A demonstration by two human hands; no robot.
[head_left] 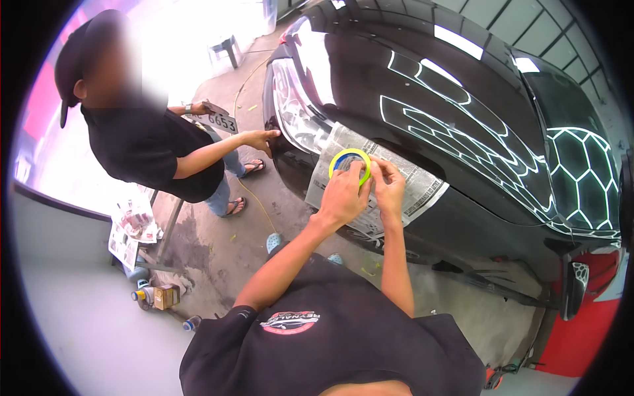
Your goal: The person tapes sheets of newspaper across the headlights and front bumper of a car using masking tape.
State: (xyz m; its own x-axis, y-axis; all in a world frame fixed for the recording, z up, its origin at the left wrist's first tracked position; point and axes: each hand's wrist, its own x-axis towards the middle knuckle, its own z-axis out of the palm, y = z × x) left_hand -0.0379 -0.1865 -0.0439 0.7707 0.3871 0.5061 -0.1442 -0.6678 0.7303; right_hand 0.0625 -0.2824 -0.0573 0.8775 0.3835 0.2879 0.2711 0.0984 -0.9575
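A yellow-green roll of tape (333, 162) is held up over a newspaper sheet (417, 191) that lies on the fender of a black car (356, 72), beside its headlight (295, 109). My left hand (345, 191) is closed on the roll, with fingers at its lower edge and inside the ring. At the right rim of the roll, my right hand (388, 188) has thumb and fingers pinched together; whatever is between the fingertips is too small to make out.
To the left stands a person (155, 138) in a black shirt, holding a number plate (214, 117) and touching the car's front. Bottles and a tin (166, 296) sit on the floor near newspapers (132, 224). A stool (224, 49) stands farther back.
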